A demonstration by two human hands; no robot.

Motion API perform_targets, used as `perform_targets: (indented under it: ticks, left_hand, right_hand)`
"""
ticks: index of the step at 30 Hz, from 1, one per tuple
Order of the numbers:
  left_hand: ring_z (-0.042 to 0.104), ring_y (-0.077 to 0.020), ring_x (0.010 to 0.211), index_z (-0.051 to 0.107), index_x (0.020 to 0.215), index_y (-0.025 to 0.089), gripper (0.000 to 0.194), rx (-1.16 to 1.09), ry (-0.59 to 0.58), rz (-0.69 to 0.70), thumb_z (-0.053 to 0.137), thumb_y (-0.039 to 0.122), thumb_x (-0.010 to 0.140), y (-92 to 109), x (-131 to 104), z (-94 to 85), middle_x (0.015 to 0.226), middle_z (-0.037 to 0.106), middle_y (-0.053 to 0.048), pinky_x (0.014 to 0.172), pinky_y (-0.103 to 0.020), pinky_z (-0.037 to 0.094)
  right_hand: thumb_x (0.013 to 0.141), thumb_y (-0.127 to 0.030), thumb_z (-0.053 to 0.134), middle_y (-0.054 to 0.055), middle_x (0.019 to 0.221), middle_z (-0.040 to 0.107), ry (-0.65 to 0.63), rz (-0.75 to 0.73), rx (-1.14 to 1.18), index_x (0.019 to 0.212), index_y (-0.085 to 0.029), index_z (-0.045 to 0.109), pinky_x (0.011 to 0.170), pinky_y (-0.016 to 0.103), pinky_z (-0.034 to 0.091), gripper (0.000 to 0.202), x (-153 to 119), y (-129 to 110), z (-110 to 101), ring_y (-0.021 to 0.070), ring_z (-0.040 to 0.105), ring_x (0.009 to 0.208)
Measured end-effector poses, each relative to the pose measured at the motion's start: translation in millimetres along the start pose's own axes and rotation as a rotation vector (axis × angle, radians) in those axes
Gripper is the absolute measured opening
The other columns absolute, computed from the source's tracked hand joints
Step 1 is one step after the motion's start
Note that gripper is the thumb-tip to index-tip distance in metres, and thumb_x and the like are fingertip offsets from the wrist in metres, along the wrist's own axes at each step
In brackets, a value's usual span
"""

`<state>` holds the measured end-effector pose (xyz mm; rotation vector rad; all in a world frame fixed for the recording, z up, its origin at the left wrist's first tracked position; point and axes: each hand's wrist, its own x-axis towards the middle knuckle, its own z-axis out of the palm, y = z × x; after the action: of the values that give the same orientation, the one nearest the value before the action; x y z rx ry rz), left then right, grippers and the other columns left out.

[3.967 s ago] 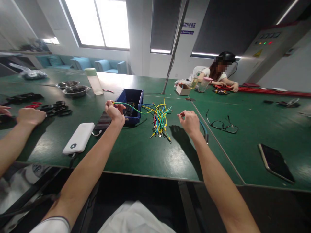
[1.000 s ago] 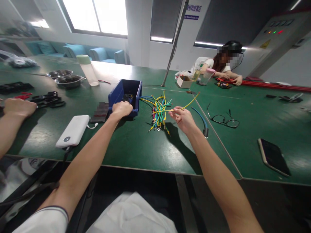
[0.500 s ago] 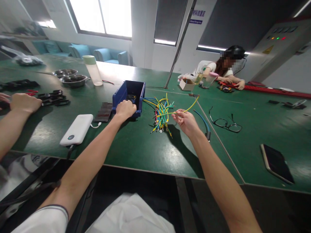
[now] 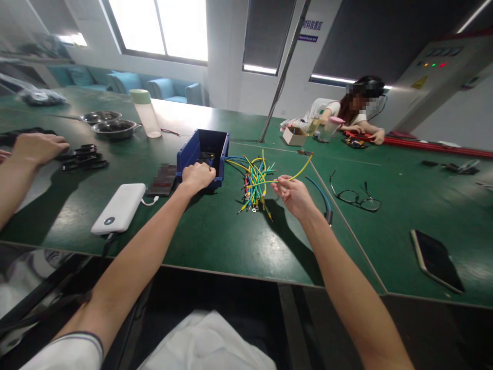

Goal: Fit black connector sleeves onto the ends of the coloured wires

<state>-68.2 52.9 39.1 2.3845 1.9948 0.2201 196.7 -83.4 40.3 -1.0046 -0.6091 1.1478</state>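
Observation:
My right hand (image 4: 290, 194) pinches a yellow-green wire (image 4: 302, 169) between thumb and fingers. The wire runs left over a loose pile of wires (image 4: 256, 180), yellow, green and blue, several with ring terminals, and its other end curves up to the right. My left hand (image 4: 197, 176) is closed over the low front edge of a blue plastic bin (image 4: 187, 153); its fingertips are hidden. Dark small parts (image 4: 208, 156) lie inside the bin. A blue wire with a black sleeve (image 4: 320, 191) rests on the table right of my right hand.
A white power bank (image 4: 120, 208) with cables lies left of my left forearm. Glasses (image 4: 356, 198) and a phone (image 4: 437, 260) are on the right. Another person's hand (image 4: 38, 149) is by black parts (image 4: 85, 156) at left. A metal pole (image 4: 279, 85) rises behind the bin.
The view has shifted slightly. The neighbour's hand at left has moved up, away from the red-handled tool. My hands keep nearly the same positions, the wire still in my right.

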Motion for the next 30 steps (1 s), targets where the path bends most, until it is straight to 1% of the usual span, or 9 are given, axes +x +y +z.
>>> perform_targets:
  ticks: [3,6,11,14,18,23,30]
  left_hand:
    - [0.064,-0.0363,0.103,0.072,0.107,0.018,0.052,0.0,-0.032,0.019,0.033,0.044,0.087,-1.3,1.0,-0.5,0.113,0.068,-0.019,0.085,-0.043,0.049]
    - [0.064,-0.0374,0.103,0.072,0.107,0.015,0.055,-0.004,-0.036,0.016,0.032,0.047,0.087,-1.7,1.8,-0.3,0.113,0.067,-0.02,0.084,-0.044,0.049]
    - [0.064,-0.0359,0.101,0.07,0.107,0.009,0.056,-0.011,0.037,0.017,0.028,0.042,0.09,0.1,0.1,2.2,0.11,0.067,-0.022,0.084,-0.042,0.05]
    - [0.064,-0.0337,0.101,0.07,0.106,0.007,0.056,0.003,0.064,0.021,0.027,0.04,0.091,0.7,-0.7,3.8,0.109,0.067,-0.023,0.086,-0.039,0.049]
    - [0.064,-0.0323,0.101,0.07,0.106,0.006,0.055,0.016,0.086,0.026,0.027,0.039,0.092,0.2,0.2,5.0,0.108,0.067,-0.022,0.087,-0.038,0.049]
    - [0.064,-0.0335,0.099,0.07,0.103,0.004,0.056,0.029,0.108,0.046,0.026,0.037,0.091,-0.8,1.4,4.3,0.106,0.068,-0.024,0.086,-0.039,0.049]
    - [0.063,-0.0327,0.103,0.07,0.105,0.006,0.056,0.034,0.073,0.05,0.026,0.038,0.092,-1.5,1.1,3.9,0.108,0.068,-0.023,0.089,-0.039,0.048]
  right_hand:
    - [0.075,-0.002,0.062,0.002,0.069,0.067,0.008,0.003,0.004,0.077,-0.015,0.059,0.059,0.019,0.06,0.013,1.2,0.4,-1.2,0.0129,0.07,0.063]
    - [0.074,-0.002,0.064,0.002,0.07,0.067,0.013,0.017,0.002,0.077,-0.016,0.058,0.06,0.02,0.06,0.014,2.9,1.6,-3.1,0.0133,0.07,0.064]
    - [0.074,-0.001,0.062,0.002,0.07,0.067,-0.031,0.042,-0.014,0.078,-0.015,0.059,0.06,0.019,0.06,0.014,3.7,2.3,-4.6,0.0129,0.07,0.063]
    - [0.073,-0.001,0.063,0.002,0.068,0.066,-0.053,0.052,-0.039,0.079,-0.015,0.06,0.059,0.019,0.059,0.015,3.1,1.8,-3.9,0.0125,0.069,0.062]
    - [0.076,-0.002,0.062,0.002,0.068,0.067,-0.037,0.059,-0.033,0.079,-0.015,0.059,0.058,0.018,0.059,0.014,2.6,1.6,-3.0,0.012,0.069,0.061]
    - [0.08,0.0,0.057,0.005,0.071,0.068,-0.025,0.067,-0.021,0.081,-0.014,0.058,0.057,0.017,0.058,0.014,2.2,1.4,-2.7,0.0109,0.068,0.059]
    - [0.081,0.0,0.059,0.004,0.069,0.068,0.002,0.079,-0.012,0.08,-0.014,0.059,0.056,0.016,0.058,0.014,2.7,-0.4,-2.9,0.0108,0.068,0.058]
